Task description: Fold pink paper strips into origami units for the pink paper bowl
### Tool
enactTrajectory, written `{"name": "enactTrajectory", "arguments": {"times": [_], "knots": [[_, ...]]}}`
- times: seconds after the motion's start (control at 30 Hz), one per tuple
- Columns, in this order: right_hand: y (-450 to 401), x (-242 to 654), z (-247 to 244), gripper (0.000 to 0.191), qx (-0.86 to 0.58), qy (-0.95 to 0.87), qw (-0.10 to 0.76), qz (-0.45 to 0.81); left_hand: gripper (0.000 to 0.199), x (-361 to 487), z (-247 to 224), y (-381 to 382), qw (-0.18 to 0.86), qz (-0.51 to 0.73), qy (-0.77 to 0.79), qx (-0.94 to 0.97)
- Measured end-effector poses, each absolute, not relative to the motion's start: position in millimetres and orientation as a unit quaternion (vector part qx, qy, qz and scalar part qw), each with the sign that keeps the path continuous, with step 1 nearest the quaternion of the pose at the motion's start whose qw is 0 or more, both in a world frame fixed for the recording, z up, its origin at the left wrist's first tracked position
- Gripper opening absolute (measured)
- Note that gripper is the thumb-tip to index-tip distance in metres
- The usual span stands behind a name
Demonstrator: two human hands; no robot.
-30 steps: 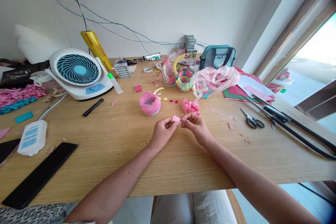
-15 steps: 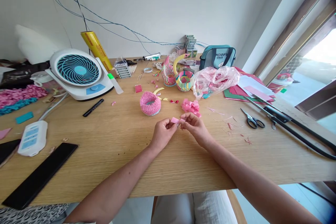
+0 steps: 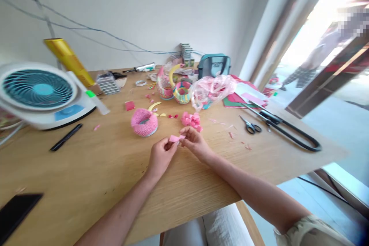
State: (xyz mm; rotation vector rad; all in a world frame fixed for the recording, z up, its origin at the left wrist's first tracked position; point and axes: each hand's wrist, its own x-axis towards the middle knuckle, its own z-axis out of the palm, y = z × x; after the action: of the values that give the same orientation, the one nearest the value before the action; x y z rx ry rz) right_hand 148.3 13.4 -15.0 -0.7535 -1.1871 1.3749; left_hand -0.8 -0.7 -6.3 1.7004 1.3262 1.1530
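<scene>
Wooden tabletop, foreground: small pink paper strip pinched between fingertips of left hand and right hand; light, flimsy, probably creases easily, best gripped at its ends.

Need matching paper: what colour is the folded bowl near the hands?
The folded bowl is pink, shown best in the head view.

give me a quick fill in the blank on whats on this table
The left hand and right hand both pinch a small paper strip coloured ____.
The desk fan stands on the wooden table, on the person's ____ side.
The scissors lie on the table to the ____ of both hands.

Missing words: pink, left, right
</scene>
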Motion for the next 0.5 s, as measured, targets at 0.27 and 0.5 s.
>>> {"name": "enactTrajectory", "arguments": {"times": [0.27,0.5], "knots": [[26.9,140.9,-29.5,0.053,-0.309,-0.494,0.557,0.592,0.040,-7.6,-5.7,11.3,0.414,0.442,0.548,0.577],[31.4,140.2,-34.2,0.062,-0.324,-0.465,0.558,0.606,0.053,-9.8,-0.4,13.8,0.449,0.418,0.584,0.531]]}}
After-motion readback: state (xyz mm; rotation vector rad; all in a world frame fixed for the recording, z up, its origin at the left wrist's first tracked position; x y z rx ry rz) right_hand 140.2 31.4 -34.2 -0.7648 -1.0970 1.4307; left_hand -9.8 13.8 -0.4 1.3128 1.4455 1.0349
